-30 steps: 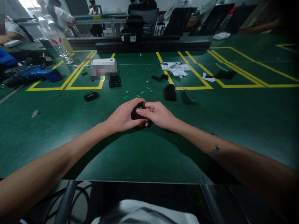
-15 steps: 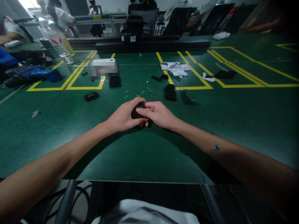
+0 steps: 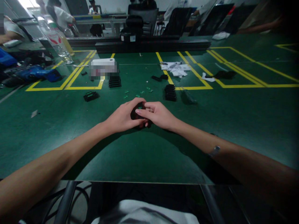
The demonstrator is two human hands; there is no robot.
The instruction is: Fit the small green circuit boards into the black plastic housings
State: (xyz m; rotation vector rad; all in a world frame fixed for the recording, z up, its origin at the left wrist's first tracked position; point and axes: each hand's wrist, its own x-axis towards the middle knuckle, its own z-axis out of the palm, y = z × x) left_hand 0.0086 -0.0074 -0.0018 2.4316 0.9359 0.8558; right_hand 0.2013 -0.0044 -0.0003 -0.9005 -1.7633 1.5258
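My left hand [image 3: 121,115] curves around a small black part [image 3: 134,114] with a bit of green circuit board showing on it. From the other side my right hand [image 3: 162,115] meets it, thumb laid over the part and fingers bent against it. Both hands are closed, and they cover most of the part. Just beyond them lie several tiny green circuit boards [image 3: 138,95]. Stacked black plastic parts [image 3: 170,92] stand to the right, with another black stack [image 3: 114,81] further back on the left. A black piece with green boards [image 3: 91,96] lies left of the hands.
The green table [image 3: 140,155] has yellow tape outlines. A white box-like object [image 3: 104,62], partly blurred, sits behind the parts. Crumpled white paper [image 3: 176,67] lies at back right. Blue power tools [image 3: 42,74] and a plastic bottle [image 3: 57,40] stand left. A black beam [image 3: 153,46] crosses the back.
Almost nothing differs. Both hands keep their hold on the black part at the same spot; the view has shifted very slightly.
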